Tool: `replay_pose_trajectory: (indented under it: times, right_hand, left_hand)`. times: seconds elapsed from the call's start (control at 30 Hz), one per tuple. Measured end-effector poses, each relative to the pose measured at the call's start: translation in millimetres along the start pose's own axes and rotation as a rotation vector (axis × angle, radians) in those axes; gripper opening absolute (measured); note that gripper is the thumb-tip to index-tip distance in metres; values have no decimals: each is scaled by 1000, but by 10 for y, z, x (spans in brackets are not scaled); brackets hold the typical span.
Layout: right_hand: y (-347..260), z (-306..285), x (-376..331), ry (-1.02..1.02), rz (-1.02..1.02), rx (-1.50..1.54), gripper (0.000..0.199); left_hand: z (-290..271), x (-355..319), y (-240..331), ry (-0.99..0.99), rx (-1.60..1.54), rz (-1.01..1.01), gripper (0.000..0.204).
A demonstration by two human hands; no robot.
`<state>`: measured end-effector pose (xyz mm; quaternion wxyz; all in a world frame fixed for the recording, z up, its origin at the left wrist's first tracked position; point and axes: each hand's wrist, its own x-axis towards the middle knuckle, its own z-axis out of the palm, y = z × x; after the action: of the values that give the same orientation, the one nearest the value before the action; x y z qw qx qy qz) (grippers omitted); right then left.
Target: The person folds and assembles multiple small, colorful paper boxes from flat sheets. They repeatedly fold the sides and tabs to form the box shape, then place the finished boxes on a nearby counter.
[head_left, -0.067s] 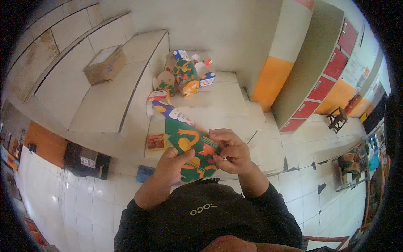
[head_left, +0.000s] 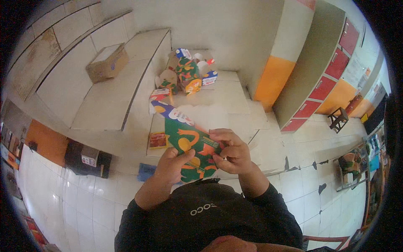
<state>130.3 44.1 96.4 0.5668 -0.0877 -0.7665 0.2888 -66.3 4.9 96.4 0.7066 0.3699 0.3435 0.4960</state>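
A flattened, printed cardboard food box (head_left: 184, 136), green with orange and yellow shapes and a blue and white flap, is held up in front of my chest. My left hand (head_left: 173, 166) grips its left edge, thumb lying across the printed face and the other fingers mostly hidden behind. At the right edge, my right hand (head_left: 231, 152) pinches the card with bent fingers. Beyond it, a cluster of assembled boxes in the same print (head_left: 187, 71) stands on the tiled ledge, with a red and white box (head_left: 161, 94) at its near left.
The tiled ledge (head_left: 249, 119) spans the area before me. A brown carton (head_left: 108, 63) rests on a higher step at left. A small red and yellow packet (head_left: 158, 140) lies near my left hand, above a blue item (head_left: 147, 171). Red lockers (head_left: 322, 88) and a stool (head_left: 338, 119) stand at right.
The surroundings have shifted very slightly in the picture. Both hands and the flattened box keep the same pose.
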Motion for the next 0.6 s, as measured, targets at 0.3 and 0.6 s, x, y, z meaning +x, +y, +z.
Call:
replay_pose_trajectory:
  times: [0.3,0.6]
  right_hand:
    - [-74,583,93,-262,278,111,46]
    - [83,1077,-249,-217,684,176,88]
  left_hand:
    - [-666,-474,-133,-261,-439,16,42]
    - [-1012,-771,-243,-354,-159,28,53]
